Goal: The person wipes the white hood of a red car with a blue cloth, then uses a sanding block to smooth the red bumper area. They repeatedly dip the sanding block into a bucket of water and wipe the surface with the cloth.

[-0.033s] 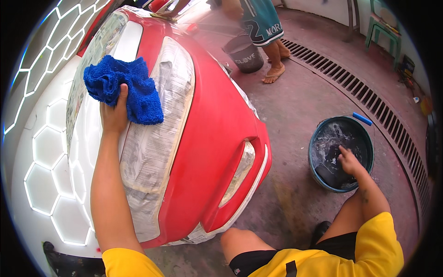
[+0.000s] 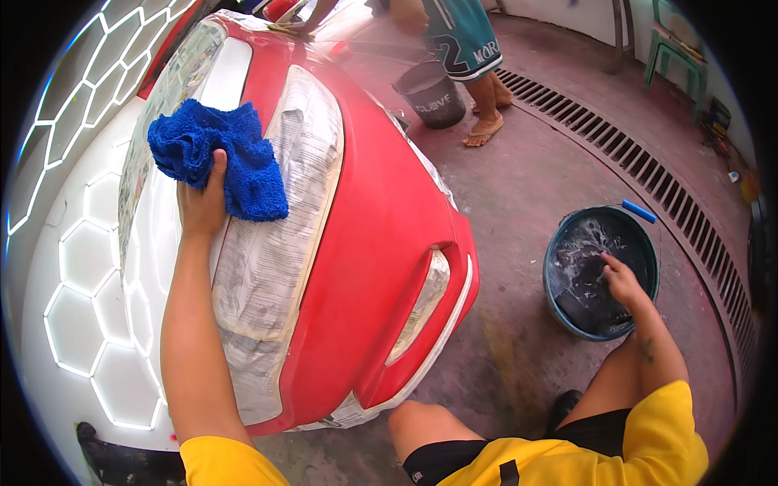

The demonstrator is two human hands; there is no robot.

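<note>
My left hand (image 2: 203,202) is closed on a bunched blue microfiber towel (image 2: 243,170), thumb on top. It rests over the car, where the white glossy panel meets the newspaper masking (image 2: 263,267). Red car bodywork (image 2: 365,219) lies to the right of the masking. On my right, my right hand (image 2: 624,285) is over a dark bucket (image 2: 548,283) of foamy water, index finger stretched out and other fingers partly hidden. Nothing shows in its grasp. A dark flat piece (image 2: 577,314) sits in the water beside it.
Another person in teal shorts (image 2: 462,40) stands at the far side, one hand (image 2: 301,27) on the car. Near them is a grey bucket (image 2: 429,95). A floor drain grate (image 2: 624,154) curves along the right. A green plastic chair (image 2: 677,61) stands at the back right.
My right hand has shifted slightly right and up within the bucket. My left hand and the towel stay in place.
</note>
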